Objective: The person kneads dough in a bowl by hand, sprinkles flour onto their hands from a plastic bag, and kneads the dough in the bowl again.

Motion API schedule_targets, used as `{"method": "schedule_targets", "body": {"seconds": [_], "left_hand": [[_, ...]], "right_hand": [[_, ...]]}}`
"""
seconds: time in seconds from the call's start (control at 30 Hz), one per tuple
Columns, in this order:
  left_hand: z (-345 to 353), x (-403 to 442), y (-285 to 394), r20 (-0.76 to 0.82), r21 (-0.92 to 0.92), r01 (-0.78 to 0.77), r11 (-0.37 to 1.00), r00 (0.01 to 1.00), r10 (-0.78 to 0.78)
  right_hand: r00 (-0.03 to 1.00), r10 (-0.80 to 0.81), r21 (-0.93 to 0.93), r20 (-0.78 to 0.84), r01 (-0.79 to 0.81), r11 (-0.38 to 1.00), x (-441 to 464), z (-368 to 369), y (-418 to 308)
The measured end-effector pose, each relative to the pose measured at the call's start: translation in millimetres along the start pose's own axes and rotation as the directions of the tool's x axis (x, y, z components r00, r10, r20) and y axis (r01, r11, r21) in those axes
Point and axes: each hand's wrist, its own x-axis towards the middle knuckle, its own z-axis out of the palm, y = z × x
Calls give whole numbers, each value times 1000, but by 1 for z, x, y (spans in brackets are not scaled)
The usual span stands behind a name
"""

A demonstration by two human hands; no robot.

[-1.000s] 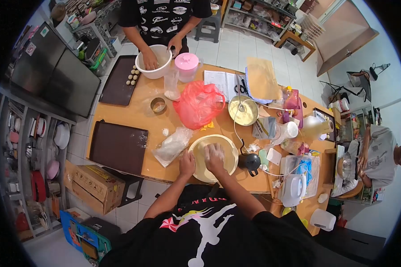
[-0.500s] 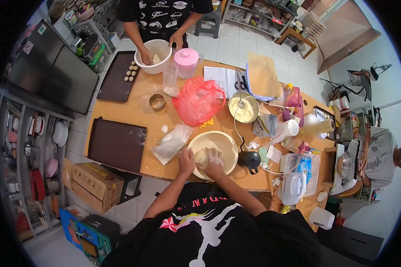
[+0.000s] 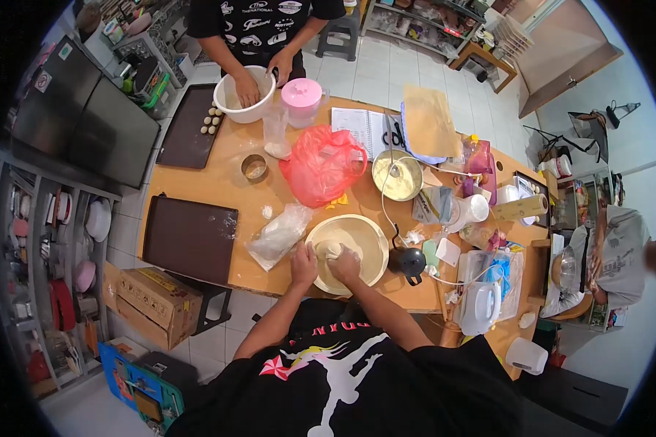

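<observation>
A pale cream bowl (image 3: 375,247) stands in front of me at the table's near edge. Inside it is a lump of pale dough (image 3: 329,250), toward the bowl's left side. My right hand (image 3: 345,264) has its fingers curled round the dough, and flour or dough coats them. At the bowl's left rim, my left hand (image 3: 303,266) is closed on the edge, its thumb side close to the dough; part of its grip is hidden. Left of the bowl lies a floury clear plastic bag (image 3: 280,237). Just beyond sits a red plastic bag (image 3: 323,167).
Across the table another person's hand (image 3: 247,89) reaches into a white bowl (image 3: 224,102). Dark trays (image 3: 189,237) lie at left, one holding several dough balls (image 3: 211,120). A steel bowl of cream-coloured mix (image 3: 399,178), a black-lidded container (image 3: 408,264) and a cable are at right.
My right hand has drawn its fingers in round the dough, which now bunches up between the hands. My left hand stays at the rim. The other person's hand has shifted within the white bowl.
</observation>
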Motion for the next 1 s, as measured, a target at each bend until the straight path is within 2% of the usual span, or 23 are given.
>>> {"method": "schedule_targets", "body": {"seconds": [0.1, 0.2, 0.3, 0.4, 0.5, 0.6, 0.67, 0.73, 0.8, 0.87, 0.93, 1.0], "left_hand": [[2, -3, -2, 10, -14, 12, 1000, 1000, -12], [2, -2, -6, 21, -25, 14, 1000, 1000, -14], [3, -4, -8, -3, -25, 11, 1000, 1000, -11], [3, -1, -9, -45, -30, -14, 999, 999, 12], [2, -1, -8, -35, -24, -57, 998, 998, 56], [1, 0, -7, -24, -31, -51, 998, 998, 50], [2, 0, -11, -15, -42, -41, 998, 999, 40], [3, 0, -12, 1, -59, -42, 997, 999, 42], [5, -1, -13, -3, -55, -20, 998, 1000, 20], [7, -1, -13, -25, -34, -24, 999, 999, 23], [8, -1, -13, -62, 5, -56, 998, 997, 56], [8, -2, -10, -64, 2, -37, 999, 997, 37]], "right_hand": [[977, 151, 58, 154, -161, 985, 1, 1, -1], [937, 203, 149, 283, -253, 956, -2, -26, -15], [984, 147, 170, 101, -162, 972, -6, -11, -3], [969, -17, -39, 245, 27, 999, 0, -29, -9], [936, -273, -64, 221, 293, 954, 2, -34, -4], [936, -259, -242, 238, 316, 917, 2, -52, -4], [942, -226, -117, 248, 260, 958, 4, -66, -1], [903, -230, 36, 363, 232, 972, 11, -73, 8], [780, -299, 218, 550, 211, 953, 26, -74, 15], [846, -131, 108, 517, 87, 990, 28, -67, 14], [924, -97, 52, 371, 83, 995, 18, -56, 2], [973, -202, 13, 112, 202, 979, -16, -39, -14]]}}
